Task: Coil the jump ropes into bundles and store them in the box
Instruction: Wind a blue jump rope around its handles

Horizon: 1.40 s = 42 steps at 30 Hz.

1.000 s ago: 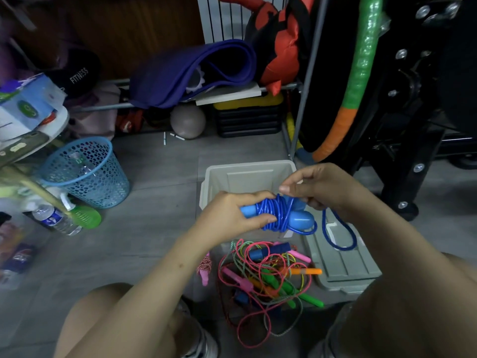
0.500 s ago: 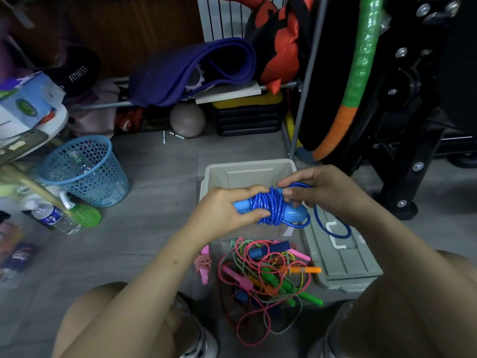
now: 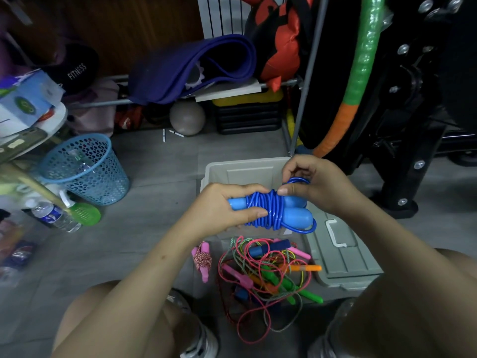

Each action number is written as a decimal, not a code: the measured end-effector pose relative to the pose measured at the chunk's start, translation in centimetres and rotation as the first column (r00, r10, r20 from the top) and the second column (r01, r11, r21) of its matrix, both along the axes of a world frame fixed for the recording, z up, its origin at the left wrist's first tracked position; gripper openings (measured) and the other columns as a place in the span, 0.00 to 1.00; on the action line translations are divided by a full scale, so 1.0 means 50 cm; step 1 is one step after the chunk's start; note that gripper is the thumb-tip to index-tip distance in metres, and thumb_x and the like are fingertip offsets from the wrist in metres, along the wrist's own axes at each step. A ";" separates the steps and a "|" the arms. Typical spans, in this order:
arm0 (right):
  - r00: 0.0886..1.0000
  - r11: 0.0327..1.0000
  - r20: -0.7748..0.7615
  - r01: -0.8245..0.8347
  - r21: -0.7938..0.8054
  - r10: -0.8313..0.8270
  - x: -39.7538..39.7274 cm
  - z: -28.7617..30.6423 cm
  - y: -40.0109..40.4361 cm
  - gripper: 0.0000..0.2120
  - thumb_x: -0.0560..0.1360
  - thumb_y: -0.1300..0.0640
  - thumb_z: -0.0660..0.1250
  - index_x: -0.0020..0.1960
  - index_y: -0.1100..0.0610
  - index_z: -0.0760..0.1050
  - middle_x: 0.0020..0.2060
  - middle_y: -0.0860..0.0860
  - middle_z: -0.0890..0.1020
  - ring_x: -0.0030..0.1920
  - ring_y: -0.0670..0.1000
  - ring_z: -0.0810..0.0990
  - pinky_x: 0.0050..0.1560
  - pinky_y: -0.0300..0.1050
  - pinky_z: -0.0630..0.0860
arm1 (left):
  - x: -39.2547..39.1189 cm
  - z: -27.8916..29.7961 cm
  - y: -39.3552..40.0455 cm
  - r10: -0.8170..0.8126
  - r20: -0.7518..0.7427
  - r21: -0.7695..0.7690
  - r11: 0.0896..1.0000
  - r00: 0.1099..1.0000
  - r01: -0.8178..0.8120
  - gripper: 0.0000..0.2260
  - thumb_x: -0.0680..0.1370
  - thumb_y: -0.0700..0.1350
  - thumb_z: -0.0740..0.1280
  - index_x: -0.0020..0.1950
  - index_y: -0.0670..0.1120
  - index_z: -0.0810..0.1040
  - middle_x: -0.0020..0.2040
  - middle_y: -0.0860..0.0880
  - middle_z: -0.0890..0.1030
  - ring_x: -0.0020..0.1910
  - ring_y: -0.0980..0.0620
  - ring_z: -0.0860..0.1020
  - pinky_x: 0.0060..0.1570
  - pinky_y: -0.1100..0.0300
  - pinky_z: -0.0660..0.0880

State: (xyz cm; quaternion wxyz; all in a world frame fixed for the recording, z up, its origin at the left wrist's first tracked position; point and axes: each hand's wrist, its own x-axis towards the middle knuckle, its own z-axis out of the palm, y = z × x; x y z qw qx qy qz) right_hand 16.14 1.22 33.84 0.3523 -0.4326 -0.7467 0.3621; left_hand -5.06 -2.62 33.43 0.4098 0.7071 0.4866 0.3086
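A blue jump rope (image 3: 273, 213) is held over the grey box (image 3: 245, 171), its cord wound many times round the two blue handles. My left hand (image 3: 227, 208) grips the handles at their left end. My right hand (image 3: 309, 182) pinches the last loop of blue cord at the bundle's top right. A short loop hangs below the right handle. On the floor in front of me lies a tangled pile of jump ropes (image 3: 268, 272) with pink, green, orange and blue handles. Left of the pile rests a coiled rope with pink handles (image 3: 202, 259).
The box's grey lid (image 3: 340, 257) lies on the floor to the right of the pile. A blue mesh basket (image 3: 85, 169) and a water bottle (image 3: 54, 215) stand at the left. A black machine frame (image 3: 402, 140) and a metal rack pole (image 3: 302, 99) rise behind the box.
My right hand has carried the loose blue cord up and over the bundle, so the hanging loop has shrunk. The bundle has shifted slightly upward and left.
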 end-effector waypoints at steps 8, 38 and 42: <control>0.999 0.997 -0.019 -0.048 0.058 0.049 0.012 -0.004 -0.001 0.13 0.64 0.46 0.76 0.43 0.53 0.81 0.43 0.49 0.83 0.46 0.47 0.81 0.50 0.44 0.77 | -0.009 0.006 -0.003 0.120 0.127 -0.055 0.992 0.985 -0.114 0.12 0.64 0.53 0.76 0.44 0.67 0.82 0.33 0.52 0.81 0.26 0.57 0.73 0.27 0.66 0.71; 0.847 0.802 -0.496 -0.426 -0.417 0.192 0.008 -0.030 -0.025 0.47 0.53 0.38 0.80 0.66 0.52 0.67 0.62 0.57 0.76 0.62 0.61 0.75 0.66 0.59 0.69 | -0.008 0.023 -0.011 0.213 0.354 -0.109 0.976 0.911 -0.186 0.09 0.70 0.41 0.70 0.47 0.52 0.81 0.25 0.51 0.76 0.20 0.56 0.71 0.19 0.69 0.63; 0.834 0.792 -0.528 -0.429 -0.434 0.163 -0.014 -0.050 -0.038 0.37 0.55 0.36 0.78 0.49 0.63 0.70 0.31 0.55 0.68 0.32 0.50 0.67 0.38 0.43 0.67 | 0.003 0.020 -0.009 0.252 0.383 -0.112 0.968 0.889 -0.226 0.10 0.71 0.40 0.70 0.48 0.54 0.81 0.26 0.51 0.76 0.20 0.55 0.71 0.19 0.69 0.63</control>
